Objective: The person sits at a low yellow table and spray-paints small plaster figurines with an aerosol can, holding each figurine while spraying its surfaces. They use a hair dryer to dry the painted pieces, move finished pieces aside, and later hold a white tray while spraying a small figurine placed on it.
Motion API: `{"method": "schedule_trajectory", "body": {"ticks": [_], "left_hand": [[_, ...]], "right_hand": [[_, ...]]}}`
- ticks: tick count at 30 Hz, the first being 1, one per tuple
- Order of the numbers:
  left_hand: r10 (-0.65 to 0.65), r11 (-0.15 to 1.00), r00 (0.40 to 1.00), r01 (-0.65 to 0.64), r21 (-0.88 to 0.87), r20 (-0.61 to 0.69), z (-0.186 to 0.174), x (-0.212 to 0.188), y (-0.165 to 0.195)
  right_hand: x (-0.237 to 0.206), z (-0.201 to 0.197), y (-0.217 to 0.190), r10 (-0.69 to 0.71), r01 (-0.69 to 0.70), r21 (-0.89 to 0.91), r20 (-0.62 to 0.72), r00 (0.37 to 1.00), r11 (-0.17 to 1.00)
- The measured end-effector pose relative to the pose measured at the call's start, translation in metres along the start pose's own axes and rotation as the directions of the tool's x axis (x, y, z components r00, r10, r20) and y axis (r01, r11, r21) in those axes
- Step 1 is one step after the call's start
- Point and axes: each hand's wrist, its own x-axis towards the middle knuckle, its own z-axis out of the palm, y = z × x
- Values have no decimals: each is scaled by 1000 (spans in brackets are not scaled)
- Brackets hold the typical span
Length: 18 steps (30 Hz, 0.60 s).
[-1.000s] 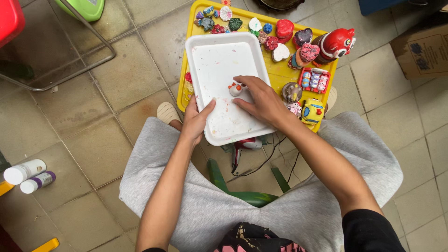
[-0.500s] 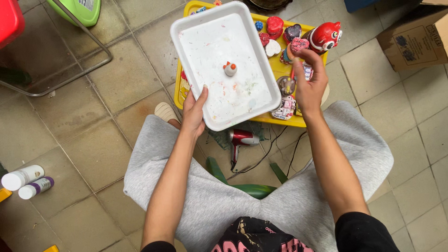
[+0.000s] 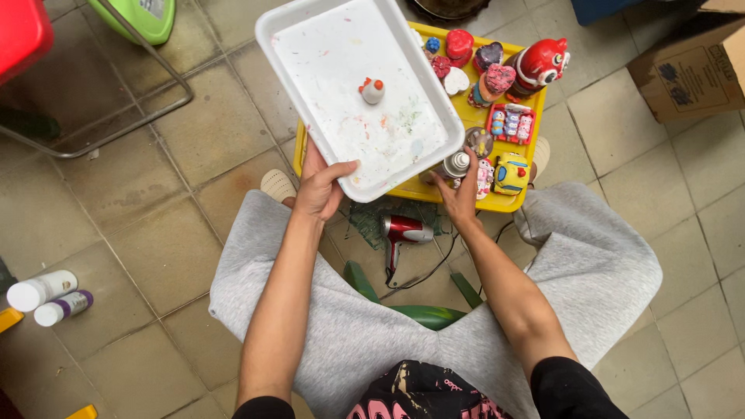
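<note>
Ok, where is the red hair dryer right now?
In the head view, the red hair dryer lies on the tiled floor between the person's knees, just below the yellow tray and under the right hand.

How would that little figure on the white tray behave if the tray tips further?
The small figure looks rounded, so it would probably slide or roll. The white tray seems smooth, held only by the left hand at one corner; its raised rim might catch it.
</note>
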Motion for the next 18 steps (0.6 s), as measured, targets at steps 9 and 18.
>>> {"method": "schedule_trajectory", "body": {"ticks": [9, 18], "left_hand": [[-31, 999, 999, 32, -18, 29, 12, -7, 10], [-62, 998, 981, 65, -12, 186, 36, -27, -2]], "right_hand": [[17, -108, -99, -316, 347, 157, -189, 930, 925], [-2, -141, -258, -555, 603, -406, 244, 795, 686]]}}
